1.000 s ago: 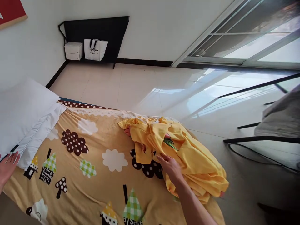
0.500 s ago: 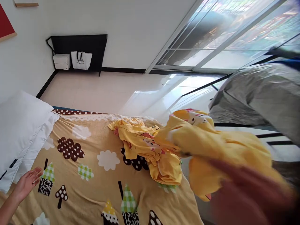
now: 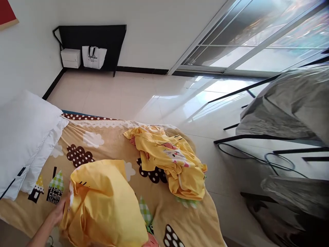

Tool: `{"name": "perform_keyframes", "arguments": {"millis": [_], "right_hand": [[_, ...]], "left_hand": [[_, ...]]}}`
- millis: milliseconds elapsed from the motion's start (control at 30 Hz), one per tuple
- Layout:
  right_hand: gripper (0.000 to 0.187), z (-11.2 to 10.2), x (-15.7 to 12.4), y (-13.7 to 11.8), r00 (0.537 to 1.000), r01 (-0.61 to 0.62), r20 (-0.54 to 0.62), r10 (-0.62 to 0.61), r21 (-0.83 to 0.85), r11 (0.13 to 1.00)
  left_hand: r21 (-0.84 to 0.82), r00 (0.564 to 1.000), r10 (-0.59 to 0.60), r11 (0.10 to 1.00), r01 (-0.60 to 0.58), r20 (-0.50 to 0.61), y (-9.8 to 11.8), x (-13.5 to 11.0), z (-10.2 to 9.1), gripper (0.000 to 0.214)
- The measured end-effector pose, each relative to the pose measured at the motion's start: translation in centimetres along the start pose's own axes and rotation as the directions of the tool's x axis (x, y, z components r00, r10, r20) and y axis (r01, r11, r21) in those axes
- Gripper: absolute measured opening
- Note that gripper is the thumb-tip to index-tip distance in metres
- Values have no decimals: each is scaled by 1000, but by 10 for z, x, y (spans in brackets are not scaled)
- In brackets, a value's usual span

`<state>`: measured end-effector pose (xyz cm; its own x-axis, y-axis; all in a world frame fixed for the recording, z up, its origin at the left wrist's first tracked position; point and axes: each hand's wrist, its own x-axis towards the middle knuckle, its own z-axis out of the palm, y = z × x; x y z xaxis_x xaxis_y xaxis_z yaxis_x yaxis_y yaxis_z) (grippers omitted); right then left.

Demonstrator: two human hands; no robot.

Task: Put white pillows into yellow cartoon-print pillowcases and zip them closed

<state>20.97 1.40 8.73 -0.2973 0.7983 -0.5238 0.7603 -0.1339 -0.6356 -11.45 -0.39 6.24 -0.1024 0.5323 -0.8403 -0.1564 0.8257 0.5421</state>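
At the lower left, my left hand (image 3: 58, 212) is at the left edge of a yellow printed cloth (image 3: 110, 202), its fingers closed on the fabric and partly hidden by it. The cloth is bunched and puffed up above the bed, covering part of the blanket. My right hand does not show. Further right, a second crumpled yellow cloth (image 3: 167, 154) with a cat-face print lies near the bed's far right corner. Under both spreads a tan blanket (image 3: 102, 147) patterned with clouds, houses and mushrooms.
White pillows (image 3: 28, 137) rest at the bed's left end. To the right stand plastic-covered items (image 3: 285, 106) on black metal frames, with a cable (image 3: 239, 154) on the floor. Against the far wall, a black panel (image 3: 72, 36) stands behind a white box (image 3: 70, 58) and tote bag (image 3: 94, 57).
One yellow cloth has moved from the right side to the lower left, where my left hand now holds its edge. My right hand has left view. The other cloth stays on the bed.
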Motion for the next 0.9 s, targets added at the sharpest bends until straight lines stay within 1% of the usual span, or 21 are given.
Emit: {"name": "perform_keyframes", "arguments": {"millis": [33, 67, 133, 167, 233, 300, 333, 400, 433, 500, 533, 600, 667, 733, 767, 800, 867, 900], "right_hand": [[22, 13, -2, 0, 1000, -4, 22, 3, 16, 1000], [21, 23, -5, 2, 999, -12, 41, 10, 47, 999], [26, 35, -7, 6, 998, -46, 56, 39, 131, 990], [29, 35, -4, 8, 997, -65, 53, 56, 177, 982], [36, 27, 6, 6, 997, -80, 34, 74, 262, 962], [46, 12, 19, -8, 998, -66, 8, 68, 397, 915], [50, 5, 24, -21, 998, -54, -5, 65, 491, 870], [55, -6, 25, -55, 998, -11, -39, 49, 657, 754], [55, -8, 21, -74, 998, 21, -56, 25, 703, 711], [55, -6, 6, -107, 995, 101, -72, -71, 729, 677], [57, -3, -3, -119, 990, 135, -73, -120, 735, 664], [65, 9, -19, -131, 980, 174, -69, -186, 749, 640], [74, 22, -28, -131, 978, 180, -62, -200, 741, 647], [84, 34, -28, -123, 982, 157, -32, -186, 689, 708], [83, 39, -26, -117, 987, 128, -8, -162, 649, 750], [77, 43, -23, -112, 992, 91, 18, -128, 603, 792], [53, 50, -18, -100, 997, 18, 59, -55, 506, 863], [41, 52, -17, -94, 997, -6, 74, -32, 464, 886]], "left_hand": [[-7, 1000, -9, 1000, 9, 2, -13, 2, -2, 51], [-11, 1000, -13, 1000, 13, -10, -25, 4, -3, 45], [-20, 998, -17, 1000, 15, -66, -41, 1, -7, 41], [-24, 996, -22, 1000, 20, -91, -44, -2, -7, 42], [-80, 993, -39, 996, 29, -116, -41, -16, -6, 43], [-232, 991, -79, 971, 53, -108, -26, -37, -1, 39], [-331, 992, -100, 941, 69, -79, -16, -48, 2, 36], [-505, 993, -116, 857, 109, 16, 6, -72, 11, 32], [-554, 992, -108, 823, 129, 71, 18, -83, 16, 31], [-607, 984, -63, 779, 154, 169, 38, -100, 25, 33], [-619, 977, -35, 768, 162, 212, 47, -106, 29, 35], [-622, 961, 27, 767, 158, 277, 62, -113, 35, 38], [-602, 950, 86, 789, 119, 301, 74, -117, 38, 40], [-551, 934, 135, 831, 75, 331, 82, -119, 39, 42], [-513, 920, 156, 856, 56, 360, 84, -120, 40, 45], [-466, 900, 172, 884, 39, 400, 84, -121, 39, 47], [-356, 853, 187, 934, -1, 487, 80, -119, 34, 48], [-296, 839, 179, 955, -23, 514, 76, -116, 28, 45]]}}
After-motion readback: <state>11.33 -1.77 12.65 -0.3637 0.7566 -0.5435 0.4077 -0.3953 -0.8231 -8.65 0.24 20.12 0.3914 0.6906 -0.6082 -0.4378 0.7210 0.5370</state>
